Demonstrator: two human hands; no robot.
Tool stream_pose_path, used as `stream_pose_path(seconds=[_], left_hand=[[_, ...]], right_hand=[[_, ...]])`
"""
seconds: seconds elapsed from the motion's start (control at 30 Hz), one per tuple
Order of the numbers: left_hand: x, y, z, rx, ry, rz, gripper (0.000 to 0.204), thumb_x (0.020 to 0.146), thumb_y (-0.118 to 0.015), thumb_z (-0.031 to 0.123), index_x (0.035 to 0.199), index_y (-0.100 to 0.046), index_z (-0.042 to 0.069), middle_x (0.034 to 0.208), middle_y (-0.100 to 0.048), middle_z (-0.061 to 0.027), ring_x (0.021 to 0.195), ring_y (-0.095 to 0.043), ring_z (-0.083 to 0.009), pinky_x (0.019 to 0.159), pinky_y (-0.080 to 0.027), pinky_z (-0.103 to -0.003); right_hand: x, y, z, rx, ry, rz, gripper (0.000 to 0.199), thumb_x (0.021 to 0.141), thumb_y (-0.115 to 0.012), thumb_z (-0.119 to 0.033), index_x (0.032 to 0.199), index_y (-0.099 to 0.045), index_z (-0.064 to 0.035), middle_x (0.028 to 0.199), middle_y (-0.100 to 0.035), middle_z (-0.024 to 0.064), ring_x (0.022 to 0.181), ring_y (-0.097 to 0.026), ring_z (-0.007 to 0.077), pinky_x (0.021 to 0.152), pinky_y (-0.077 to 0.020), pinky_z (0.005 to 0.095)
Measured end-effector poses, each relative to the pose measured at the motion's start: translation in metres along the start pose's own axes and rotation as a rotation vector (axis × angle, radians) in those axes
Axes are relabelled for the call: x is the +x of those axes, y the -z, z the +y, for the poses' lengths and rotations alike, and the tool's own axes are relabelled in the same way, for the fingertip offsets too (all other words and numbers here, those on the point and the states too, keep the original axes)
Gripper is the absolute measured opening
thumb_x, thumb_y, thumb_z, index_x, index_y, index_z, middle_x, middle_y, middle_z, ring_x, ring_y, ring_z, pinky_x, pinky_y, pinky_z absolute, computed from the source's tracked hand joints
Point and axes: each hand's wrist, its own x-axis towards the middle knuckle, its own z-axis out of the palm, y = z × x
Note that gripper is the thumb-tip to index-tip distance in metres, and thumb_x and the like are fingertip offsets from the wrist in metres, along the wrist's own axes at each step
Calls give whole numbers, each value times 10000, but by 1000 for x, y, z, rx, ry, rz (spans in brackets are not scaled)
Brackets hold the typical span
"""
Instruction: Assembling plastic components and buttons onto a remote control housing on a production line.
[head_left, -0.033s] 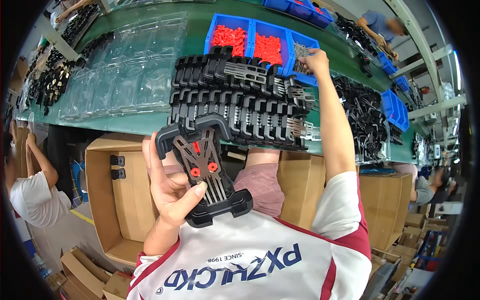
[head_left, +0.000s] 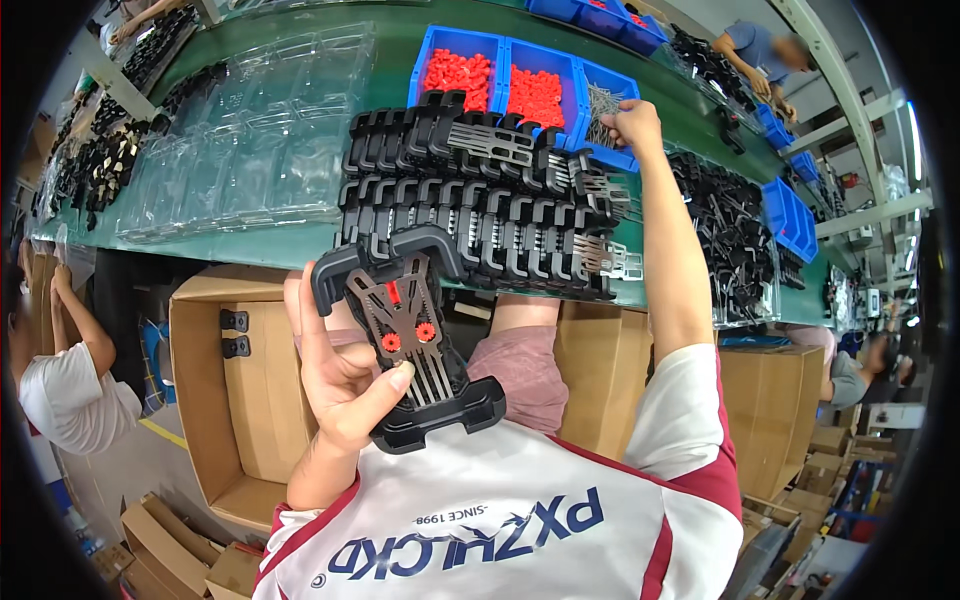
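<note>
My left hand (head_left: 345, 395) grips a black phone-holder-like bracket (head_left: 455, 400) above my lap, thumb on its lower part. A dark metal plate (head_left: 402, 315) lies on the bracket's face, carrying two red gears (head_left: 425, 332) and a small red piece near its upper end. Slim silver bars run down its middle. At the far right of the blue bins, my right hand (head_left: 637, 127) has its fingers drawn together over a compartment of thin silver metal pieces (head_left: 603, 103). Whatever is between those fingertips is hidden.
Two blue bins of red parts (head_left: 458, 80) stand beside it. Rows of black brackets (head_left: 450, 215) line the green table's near edge. Clear plastic trays (head_left: 250, 140) lie left, black parts (head_left: 715, 225) right. Cardboard boxes (head_left: 235, 400) flank my legs. Other people work nearby.
My right hand has shifted slightly to the right at the bin of metal pieces. The left hand and its bracket stay in place.
</note>
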Motion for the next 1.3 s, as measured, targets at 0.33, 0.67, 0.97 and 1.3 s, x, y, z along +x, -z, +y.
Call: stream_pose_path(seconds=[0.33, 0.67, 0.97, 1.3], left_hand=[[-1, -1, -2, -39, -31, -26, 976, 748, -543, -95, 1483, 81, 56, 624, -612, -62, 442, -411, -62, 509, -285, -110], [-1, 4, -3, -51, -31, -45, 978, 752, -538, -98, 1481, 95, 61, 647, -635, -83, 444, -428, -65, 515, -293, -109], [4, -7, 3, -90, 39, 8, 982, 757, -537, -92, 1481, 107, 70, 683, -655, -115, 463, -464, -83, 518, -327, -124], [28, 2, 2, -90, 108, -32, 964, 772, -518, -102, 1482, 110, 73, 831, -668, -176, 588, -580, -132, 523, -389, -160]], right_hand=[[-4, 45, -3, 384, -116, -176, 75, 779, -602, -2, 785, -648, 57, 617, -598, 98, 512, -560, 153, 468, -472, 239], [-3, 52, -14, 365, -128, -258, 112, 795, -573, -3, 845, -637, 73, 631, -582, 85, 486, -525, 126, 460, -450, 214], [-24, 63, -22, 618, -32, -131, 167, 804, -622, -23, 937, -626, 77, 704, -613, 93, 524, -532, 129, 492, -443, 208], [-267, 97, -127, 1013, 346, -453, 284, 706, -676, 55, 982, -614, 24, 853, -646, 123, 679, -599, 168, 628, -487, 240]])
